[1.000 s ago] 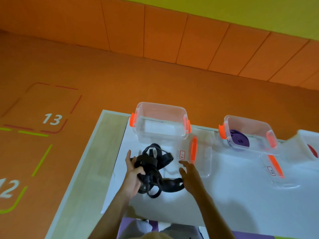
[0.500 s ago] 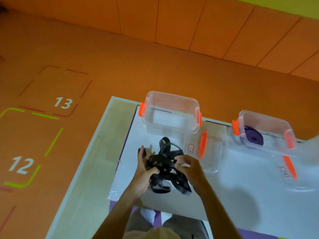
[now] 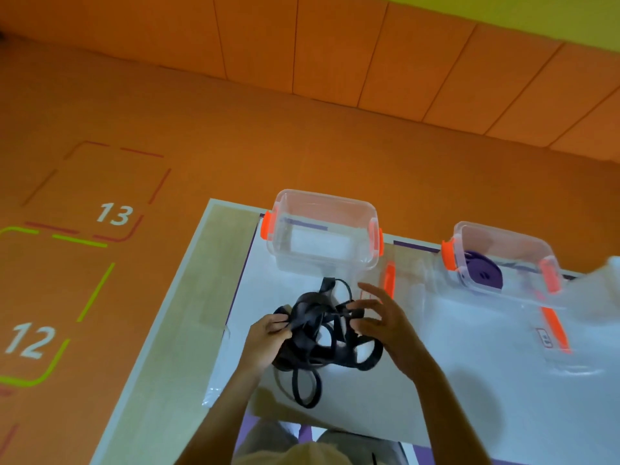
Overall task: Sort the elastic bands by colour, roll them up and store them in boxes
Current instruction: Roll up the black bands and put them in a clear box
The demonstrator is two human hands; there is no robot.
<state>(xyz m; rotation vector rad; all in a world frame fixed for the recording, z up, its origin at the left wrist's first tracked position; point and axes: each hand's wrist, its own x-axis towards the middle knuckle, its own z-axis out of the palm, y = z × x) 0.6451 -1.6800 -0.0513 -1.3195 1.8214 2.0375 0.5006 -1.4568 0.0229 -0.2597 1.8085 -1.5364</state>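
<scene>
1. We see an orange floor (image 3: 268,135) beyond the table, marked with dashed outlines. A white "13" (image 3: 114,214) sits in a red one and a white "12" (image 3: 30,340) in a green one.
2. Orange wall panels (image 3: 335,48) rise behind it, with a yellow-green strip (image 3: 503,11) above them.
3. The table (image 3: 188,313) shows pale wood at its left edge — a white sheet (image 3: 469,380) covers the rest.

White numerals on the orange floor (image 3: 235,135) — "13" (image 3: 114,214) farther off, "12" (image 3: 30,340) nearer the camera
</scene>
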